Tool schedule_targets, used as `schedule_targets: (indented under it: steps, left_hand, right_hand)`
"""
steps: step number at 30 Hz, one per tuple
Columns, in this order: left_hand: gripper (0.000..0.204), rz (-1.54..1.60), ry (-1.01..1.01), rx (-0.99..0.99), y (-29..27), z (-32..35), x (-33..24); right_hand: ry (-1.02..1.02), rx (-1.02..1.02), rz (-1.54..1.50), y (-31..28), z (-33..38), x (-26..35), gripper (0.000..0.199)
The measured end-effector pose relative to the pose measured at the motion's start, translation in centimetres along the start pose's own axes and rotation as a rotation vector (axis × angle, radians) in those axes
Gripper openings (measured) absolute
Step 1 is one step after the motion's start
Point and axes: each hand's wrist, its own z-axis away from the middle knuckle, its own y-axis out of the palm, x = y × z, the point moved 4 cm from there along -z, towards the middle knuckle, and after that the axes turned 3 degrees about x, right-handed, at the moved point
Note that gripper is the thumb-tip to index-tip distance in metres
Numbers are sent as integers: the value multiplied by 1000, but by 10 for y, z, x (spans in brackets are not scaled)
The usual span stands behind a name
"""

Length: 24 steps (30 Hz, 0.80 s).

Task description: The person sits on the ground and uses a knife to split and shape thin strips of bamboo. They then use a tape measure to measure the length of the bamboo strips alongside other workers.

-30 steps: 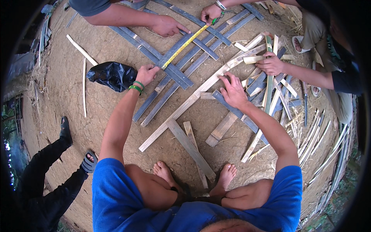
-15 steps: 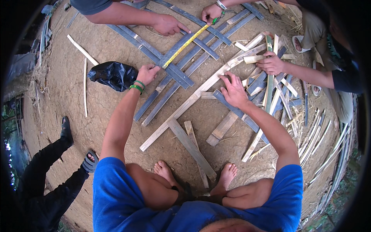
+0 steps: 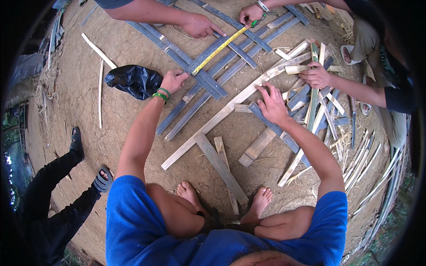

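My left hand (image 3: 175, 81), with green bands at its wrist, has its fingers drawn together beside the near end of a yellow tape measure (image 3: 218, 50). What those fingers pinch, if anything, I cannot make out. The tape lies along a dark split-bamboo slat (image 3: 207, 54) in a crossed lattice of slats. A co-worker's hand (image 3: 251, 14) holds the tape's far end, by its green case. Another person's hand (image 3: 202, 25) points at the tape's middle. My right hand (image 3: 272, 104) is spread open, its fingertips at a long pale bamboo strip (image 3: 230, 104).
A black plastic bag (image 3: 134, 81) lies left of the lattice. At right, a co-worker's hand (image 3: 315, 75) rests on a pile of bamboo pieces, near a long knife (image 3: 353, 122). Loose slats (image 3: 222, 169) lie before my feet. Another person's sandalled feet (image 3: 103, 179) are at left.
The view has shifted slightly, so the scene sits a little further right and higher. My hands and the tape keep nearly the same places relative to the slats.
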Motion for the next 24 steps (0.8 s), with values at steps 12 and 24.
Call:
schedule_targets:
  steps: [12, 24]
  left_hand:
    - [37, -28, 3, -9, 0, 1, -2]
    - [37, -81, 18, -32, 0, -3, 0]
  right_hand:
    - [-9, 0, 5, -1, 0, 1, 56]
    - [-3, -3, -2, -1, 0, 1, 55]
